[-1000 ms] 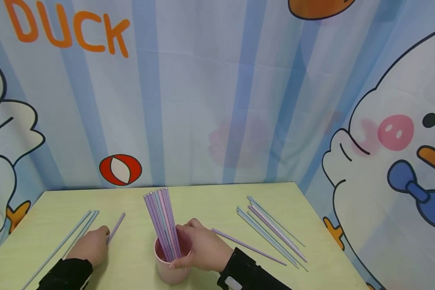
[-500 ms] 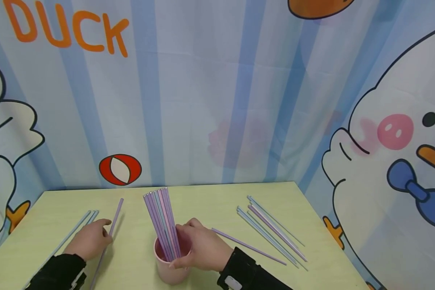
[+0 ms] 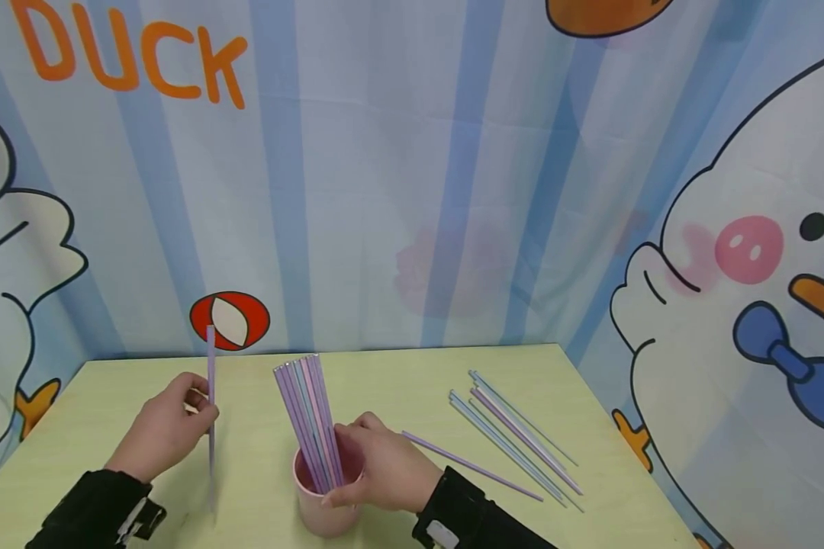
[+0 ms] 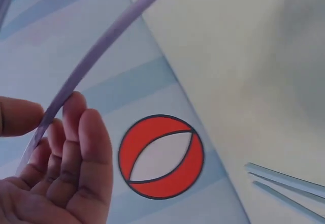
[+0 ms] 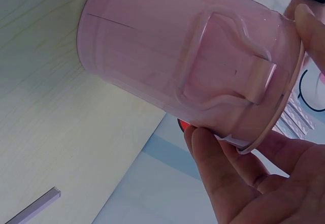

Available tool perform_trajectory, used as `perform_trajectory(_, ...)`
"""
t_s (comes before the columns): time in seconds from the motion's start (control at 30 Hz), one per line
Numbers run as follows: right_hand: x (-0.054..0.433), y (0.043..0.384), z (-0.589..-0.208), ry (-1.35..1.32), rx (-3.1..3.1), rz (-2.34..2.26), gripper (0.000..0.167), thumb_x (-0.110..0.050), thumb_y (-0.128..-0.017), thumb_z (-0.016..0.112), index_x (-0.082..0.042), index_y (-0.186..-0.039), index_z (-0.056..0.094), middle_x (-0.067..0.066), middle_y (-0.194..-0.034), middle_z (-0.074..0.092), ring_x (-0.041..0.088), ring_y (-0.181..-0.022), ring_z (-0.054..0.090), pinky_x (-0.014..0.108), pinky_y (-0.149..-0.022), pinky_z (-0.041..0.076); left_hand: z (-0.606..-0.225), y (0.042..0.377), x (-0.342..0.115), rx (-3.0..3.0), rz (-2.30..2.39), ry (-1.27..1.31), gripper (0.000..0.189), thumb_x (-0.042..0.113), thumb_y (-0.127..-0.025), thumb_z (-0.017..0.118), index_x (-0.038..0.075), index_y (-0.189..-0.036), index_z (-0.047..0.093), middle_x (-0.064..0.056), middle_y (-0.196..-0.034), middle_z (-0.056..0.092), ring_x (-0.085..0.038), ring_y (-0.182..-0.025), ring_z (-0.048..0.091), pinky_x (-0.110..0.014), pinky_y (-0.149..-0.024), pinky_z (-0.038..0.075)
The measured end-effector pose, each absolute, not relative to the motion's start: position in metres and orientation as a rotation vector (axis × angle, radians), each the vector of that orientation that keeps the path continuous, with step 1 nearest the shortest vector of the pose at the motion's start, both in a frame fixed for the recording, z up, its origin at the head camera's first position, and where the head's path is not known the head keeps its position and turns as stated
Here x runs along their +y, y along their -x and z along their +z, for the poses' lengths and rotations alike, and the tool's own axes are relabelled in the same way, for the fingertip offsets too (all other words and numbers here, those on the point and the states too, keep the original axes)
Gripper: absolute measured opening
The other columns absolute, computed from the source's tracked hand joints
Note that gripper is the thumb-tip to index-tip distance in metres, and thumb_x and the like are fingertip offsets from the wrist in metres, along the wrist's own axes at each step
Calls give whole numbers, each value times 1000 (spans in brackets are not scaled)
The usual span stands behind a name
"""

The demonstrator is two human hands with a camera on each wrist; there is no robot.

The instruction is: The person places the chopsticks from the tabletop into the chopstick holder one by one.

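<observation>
Between thumb and fingertips, my left hand (image 3: 168, 423) pinches a purple drinking straw (image 3: 211, 374), held almost upright above the table's left side. In the left wrist view the same straw (image 4: 96, 49) slants up from the fingers. My right hand (image 3: 391, 465) grips a pink cup (image 3: 326, 515) by its rim, thumb at the near side. A bundle of purple, blue and pink straws (image 3: 309, 419) stands in the cup, leaning left. The cup's handle (image 5: 223, 56) shows in the right wrist view.
Several blue and purple straws (image 3: 515, 435) lie at the table's right, with a single purple straw (image 3: 470, 467) nearer the cup. Blue straws (image 4: 289, 183) lie on the left side. A duck-print curtain (image 3: 378, 191) hangs behind the table (image 3: 625, 488).
My left hand has taken hold of the purple straw, lifted it off the table and brought it nearly upright. My right hand and the cup have stayed in place.
</observation>
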State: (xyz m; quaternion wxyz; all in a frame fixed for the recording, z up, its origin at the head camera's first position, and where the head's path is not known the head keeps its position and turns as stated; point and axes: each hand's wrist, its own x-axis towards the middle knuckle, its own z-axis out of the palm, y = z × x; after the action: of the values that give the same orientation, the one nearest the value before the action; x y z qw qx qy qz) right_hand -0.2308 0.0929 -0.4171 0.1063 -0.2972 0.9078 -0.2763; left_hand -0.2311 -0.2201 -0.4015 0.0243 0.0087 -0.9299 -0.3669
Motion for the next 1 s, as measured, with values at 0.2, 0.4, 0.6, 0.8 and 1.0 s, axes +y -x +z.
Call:
perform_trajectory(0.2,93,231,-417,877,2674,-814,87,-59,-68,80,-24,-142,50,-10,-107,49,4,-93,51,22,-81,50,-380,224,-205,-2704,-1211,-2,30,19,-99,48,-3,-119,43,-16,-103,55,-22,-78,67,-41,-70,57)
perform_trajectory(0.4,94,230,-416,888,2672,-820,87,-57,-69,81,-22,-142,50,-10,-107,49,4,-92,51,22,-82,50,-363,218,-191,-2556,-1245,29,32,24,-102,46,-2,-119,43,-16,-104,56,-27,-83,68,-49,-80,55)
perform_trajectory(0.6,93,231,-416,874,2666,-820,87,-57,-68,81,-22,-142,51,-10,-107,49,4,-92,51,22,-82,50,-355,212,-176,-2404,-1260,114,33,21,-102,48,-3,-123,41,-15,-103,57,-20,-81,68,-21,-73,55)
perform_trajectory(0.8,92,231,-416,867,2668,-812,84,-56,-69,82,-23,-140,52,-10,-107,49,3,-92,51,21,-81,50,-352,211,-164,-2336,-1317,180,35,15,-101,50,-3,-127,35,-16,-99,63,-15,-77,66,-12,-72,50)
perform_trajectory(1.0,92,231,-416,868,2675,-804,85,-56,-69,82,-23,-141,51,-11,-107,50,3,-93,50,21,-81,50,-360,213,-155,-2415,-1294,153,35,21,-102,50,0,-126,37,-11,-97,65,-19,-80,65,-22,-72,52)
